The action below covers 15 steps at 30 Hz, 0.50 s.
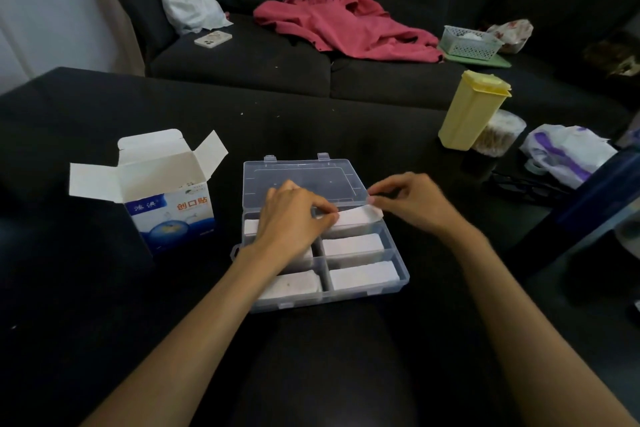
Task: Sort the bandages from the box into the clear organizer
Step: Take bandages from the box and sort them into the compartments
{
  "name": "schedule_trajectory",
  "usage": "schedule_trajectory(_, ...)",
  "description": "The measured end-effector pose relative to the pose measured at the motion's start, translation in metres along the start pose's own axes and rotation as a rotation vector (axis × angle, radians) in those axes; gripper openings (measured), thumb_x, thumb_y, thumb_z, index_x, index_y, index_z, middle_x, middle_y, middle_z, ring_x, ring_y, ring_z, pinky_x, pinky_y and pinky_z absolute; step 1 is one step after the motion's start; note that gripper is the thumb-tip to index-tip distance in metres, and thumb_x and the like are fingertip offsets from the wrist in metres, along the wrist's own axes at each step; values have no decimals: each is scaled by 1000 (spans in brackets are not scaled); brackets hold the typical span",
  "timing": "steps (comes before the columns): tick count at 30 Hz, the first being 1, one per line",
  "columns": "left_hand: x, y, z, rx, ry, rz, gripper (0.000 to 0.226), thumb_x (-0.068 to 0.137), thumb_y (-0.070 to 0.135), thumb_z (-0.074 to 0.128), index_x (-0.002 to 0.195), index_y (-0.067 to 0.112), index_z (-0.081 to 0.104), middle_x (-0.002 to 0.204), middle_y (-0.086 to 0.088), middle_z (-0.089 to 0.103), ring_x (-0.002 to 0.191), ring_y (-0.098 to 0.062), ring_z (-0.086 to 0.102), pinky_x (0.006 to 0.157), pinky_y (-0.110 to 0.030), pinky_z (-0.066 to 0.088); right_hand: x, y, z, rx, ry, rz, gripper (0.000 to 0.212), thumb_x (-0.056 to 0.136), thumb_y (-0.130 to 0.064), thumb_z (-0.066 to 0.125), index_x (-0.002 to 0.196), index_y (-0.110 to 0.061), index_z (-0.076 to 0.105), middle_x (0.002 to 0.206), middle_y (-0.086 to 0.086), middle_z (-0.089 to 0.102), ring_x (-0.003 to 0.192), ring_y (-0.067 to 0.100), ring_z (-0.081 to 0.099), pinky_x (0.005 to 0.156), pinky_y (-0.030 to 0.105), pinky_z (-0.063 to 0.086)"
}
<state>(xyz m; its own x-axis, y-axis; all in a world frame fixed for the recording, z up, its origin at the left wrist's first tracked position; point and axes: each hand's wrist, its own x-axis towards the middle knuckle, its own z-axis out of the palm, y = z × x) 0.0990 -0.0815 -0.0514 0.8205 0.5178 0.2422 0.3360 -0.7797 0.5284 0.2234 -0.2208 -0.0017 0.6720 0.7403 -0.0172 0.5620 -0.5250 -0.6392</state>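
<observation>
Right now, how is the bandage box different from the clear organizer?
The bandage box is opaque white and blue card standing upright, while the clear organizer is see-through plastic lying flat. The box has loose top flaps folded outward; the organizer has one hinged lid laid back. The organizer's compartments show white bandage stacks; the box's contents are hidden. Both stand open on the dark table.

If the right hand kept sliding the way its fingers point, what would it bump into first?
Probably the left hand. The right hand points leftward along the bandage stack both pinch, though depth is unclear.
</observation>
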Motion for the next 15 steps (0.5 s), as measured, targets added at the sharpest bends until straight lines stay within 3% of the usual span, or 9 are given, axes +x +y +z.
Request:
schedule_trajectory(6,1,-1,-2,0,-24,5,21,85,38,65,105,33,71,108,4,67,110,-16,48,100,-39,39,4,0,-19,-108,32,348,12,79,-31,71,80,-20,66,88,0,63,88,15,57,79,33,47)
schedule_trajectory(15,2,-1,-2,46,-77,34,25,91,33,59,115,37,65,113,2,62,114,-18,45,104,-39,31,3,2,3,-180,50,365,14,78,-29,74,79,-16,68,82,3,64,78,14,59,70,29,50)
